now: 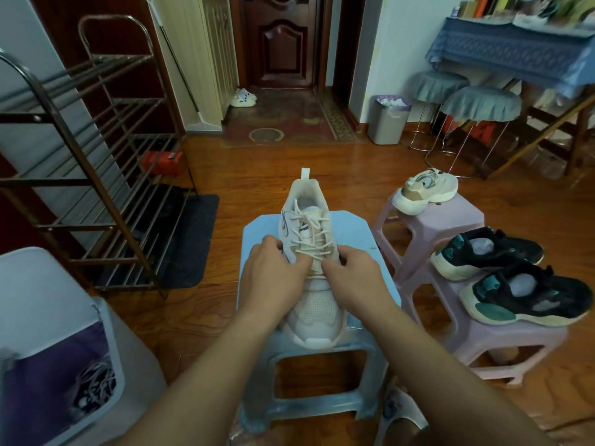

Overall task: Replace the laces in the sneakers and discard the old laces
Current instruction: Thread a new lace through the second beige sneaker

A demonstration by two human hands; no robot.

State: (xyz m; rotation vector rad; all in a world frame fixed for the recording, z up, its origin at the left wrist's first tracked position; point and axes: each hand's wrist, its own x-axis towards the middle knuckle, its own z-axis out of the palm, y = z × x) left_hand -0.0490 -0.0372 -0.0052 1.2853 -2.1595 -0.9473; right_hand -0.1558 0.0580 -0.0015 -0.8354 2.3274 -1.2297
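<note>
I have the cream sneaker [307, 262] sitting toe-toward-me on the blue plastic stool [370, 278], and both hands are down at the lowest rows of its cream lace [314, 235]: my left hand [273, 275] has its fingers curled in at the eyelets on the left side of the shoe, my right hand [349, 278] is curled in likewise on the right, and each seems to be pinching the lace, though the fingertips are tucked out of sight so I cannot tell exactly which strand either holds. The main risk I see is the shoe itself: its heel overhangs the far edge of the stool, so a hard tug on the lace could slide or tip it off onto the wooden floor. Pulling unevenly could also leave one end short, or drag a strand out of an eyelet, and the loose upper crossings look ready to snag or twist if I haul from below. I cannot judge from here whether this lace is the new one or the old, so mixing them up is a real hazard, with a tangle of laces [96, 386] already lying in the purple-lined bin [111, 342] at my left. The matching cream sneaker [428, 189] waits on the pink stool [450, 220] to the right, and the black-and-teal pair [512, 278] sits on the nearer pink stool [515, 339], close enough that a swinging right elbow might knock one off
</note>
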